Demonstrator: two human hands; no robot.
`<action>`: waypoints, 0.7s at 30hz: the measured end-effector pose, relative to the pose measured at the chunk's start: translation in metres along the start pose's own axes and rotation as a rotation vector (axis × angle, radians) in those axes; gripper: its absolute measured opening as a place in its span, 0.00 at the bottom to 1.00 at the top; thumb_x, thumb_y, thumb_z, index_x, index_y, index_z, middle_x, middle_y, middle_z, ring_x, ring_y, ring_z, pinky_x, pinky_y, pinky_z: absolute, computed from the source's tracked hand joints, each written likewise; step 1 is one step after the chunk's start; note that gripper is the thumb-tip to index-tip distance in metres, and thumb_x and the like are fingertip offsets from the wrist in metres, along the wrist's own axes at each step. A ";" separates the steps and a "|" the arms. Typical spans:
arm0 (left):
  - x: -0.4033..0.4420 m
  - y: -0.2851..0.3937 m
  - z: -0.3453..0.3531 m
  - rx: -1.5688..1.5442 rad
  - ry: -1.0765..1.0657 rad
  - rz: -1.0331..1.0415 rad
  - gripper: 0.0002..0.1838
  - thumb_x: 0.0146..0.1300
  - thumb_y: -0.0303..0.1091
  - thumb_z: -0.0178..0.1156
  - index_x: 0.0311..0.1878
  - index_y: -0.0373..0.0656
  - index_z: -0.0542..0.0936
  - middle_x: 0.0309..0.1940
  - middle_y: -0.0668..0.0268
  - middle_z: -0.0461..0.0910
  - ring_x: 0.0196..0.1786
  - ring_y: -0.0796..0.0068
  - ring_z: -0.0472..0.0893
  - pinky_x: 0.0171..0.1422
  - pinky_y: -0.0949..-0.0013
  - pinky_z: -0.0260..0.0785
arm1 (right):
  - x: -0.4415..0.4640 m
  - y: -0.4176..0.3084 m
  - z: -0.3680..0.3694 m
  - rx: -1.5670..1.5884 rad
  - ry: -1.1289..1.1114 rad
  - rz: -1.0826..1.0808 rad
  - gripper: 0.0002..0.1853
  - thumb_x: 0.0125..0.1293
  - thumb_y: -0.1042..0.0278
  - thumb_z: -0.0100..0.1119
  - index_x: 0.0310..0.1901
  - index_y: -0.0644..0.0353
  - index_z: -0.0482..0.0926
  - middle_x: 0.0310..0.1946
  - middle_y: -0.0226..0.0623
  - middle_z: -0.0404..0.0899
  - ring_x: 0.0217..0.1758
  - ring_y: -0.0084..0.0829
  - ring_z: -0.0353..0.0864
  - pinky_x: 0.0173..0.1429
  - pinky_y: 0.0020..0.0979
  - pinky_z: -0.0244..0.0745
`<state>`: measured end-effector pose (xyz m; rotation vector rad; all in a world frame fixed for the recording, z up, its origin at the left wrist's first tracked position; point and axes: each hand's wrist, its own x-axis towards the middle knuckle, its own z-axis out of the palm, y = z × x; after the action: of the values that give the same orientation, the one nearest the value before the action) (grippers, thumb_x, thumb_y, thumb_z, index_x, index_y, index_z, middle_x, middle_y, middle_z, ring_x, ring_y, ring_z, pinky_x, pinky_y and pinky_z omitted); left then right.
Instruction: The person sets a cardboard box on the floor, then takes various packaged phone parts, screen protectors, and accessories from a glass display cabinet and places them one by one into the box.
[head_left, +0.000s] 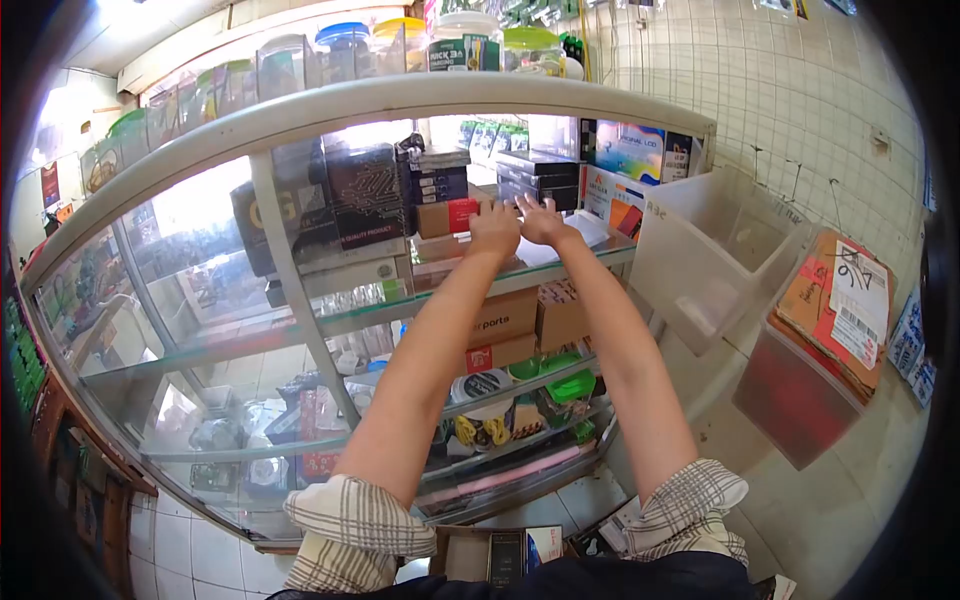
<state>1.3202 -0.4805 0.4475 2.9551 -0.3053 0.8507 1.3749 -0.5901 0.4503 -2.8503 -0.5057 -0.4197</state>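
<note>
Both my arms reach into the upper shelf of a glass display case (405, 305). My left hand (494, 232) is beside a brown and red box (446, 217), its fingers stretched forward and a little apart. Close to its right, my right hand (541, 222) has its fingers spread, in front of a stack of dark boxes (540, 180). I make out nothing held in either hand. White sheet-like material (592, 232) lies on the glass to the right of my right hand. Another stack of dark purple boxes (440, 184) rests on the brown and red box.
Large black boxes (362, 195) stand at the left on this shelf, colorful LCD boxes (628, 150) at the right. Brown cartons (502, 318) sit below. A translucent bin (690, 270) adjoins the case's right end, near a lidded container (800, 385). Jars (465, 52) line the top.
</note>
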 end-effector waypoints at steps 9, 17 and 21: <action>-0.003 0.004 0.006 -0.050 0.067 -0.068 0.24 0.59 0.36 0.47 0.59 0.39 0.64 0.56 0.59 0.68 0.60 0.56 0.64 0.57 0.53 0.64 | -0.012 -0.005 -0.006 -0.058 0.147 0.010 0.29 0.57 0.46 0.48 0.58 0.51 0.65 0.60 0.37 0.59 0.64 0.52 0.52 0.63 0.54 0.52; -0.011 0.021 -0.015 -0.232 0.109 -0.109 0.23 0.59 0.38 0.50 0.55 0.37 0.66 0.49 0.48 0.70 0.50 0.48 0.73 0.52 0.54 0.68 | -0.037 0.015 -0.004 0.154 0.383 -0.270 0.13 0.59 0.64 0.50 0.43 0.59 0.66 0.42 0.50 0.64 0.42 0.55 0.69 0.47 0.45 0.66; -0.017 0.030 -0.014 -0.306 0.080 -0.129 0.25 0.58 0.39 0.50 0.57 0.37 0.65 0.53 0.44 0.66 0.53 0.46 0.71 0.54 0.55 0.67 | -0.070 0.015 -0.010 0.108 0.483 -0.280 0.11 0.60 0.66 0.49 0.42 0.61 0.67 0.39 0.48 0.65 0.42 0.51 0.70 0.45 0.43 0.67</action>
<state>1.2923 -0.5053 0.4505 2.6201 -0.2151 0.8208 1.3152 -0.6278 0.4354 -2.4528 -0.7949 -1.0580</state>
